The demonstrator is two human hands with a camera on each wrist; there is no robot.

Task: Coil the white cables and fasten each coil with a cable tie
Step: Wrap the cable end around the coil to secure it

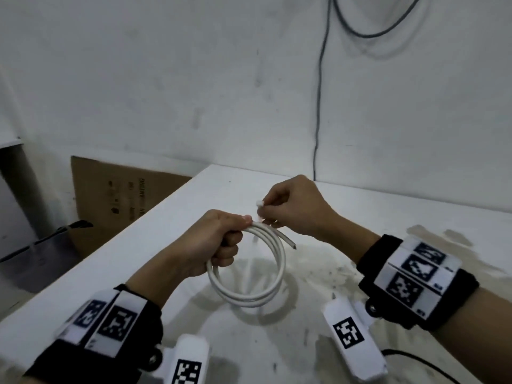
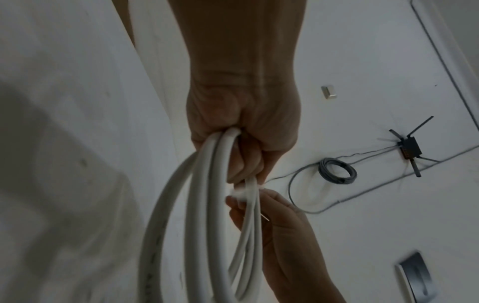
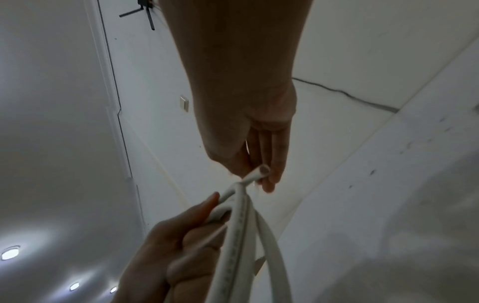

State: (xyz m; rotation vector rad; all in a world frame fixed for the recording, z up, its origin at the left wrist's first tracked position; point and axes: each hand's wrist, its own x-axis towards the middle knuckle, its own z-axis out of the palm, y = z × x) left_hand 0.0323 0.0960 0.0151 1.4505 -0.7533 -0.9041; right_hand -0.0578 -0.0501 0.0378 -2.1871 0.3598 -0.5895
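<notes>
Left hand (image 1: 214,242) clenched around a white cable coil (image 1: 249,270) held above the table (image 1: 346,200). At the coil's 12 o'clock, right hand (image 1: 296,209) pinches a small white tie (image 1: 260,203).

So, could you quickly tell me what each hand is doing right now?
Left hand: grips the coil.
Right hand: pinches the cable tie.

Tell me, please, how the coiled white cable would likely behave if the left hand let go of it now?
The white cable looks thick and springy: the left hand fists its loops together, so they would probably spread apart. Its cut end already juts out straight, suggesting stiffness. The right hand pinches a cable tie.
</notes>
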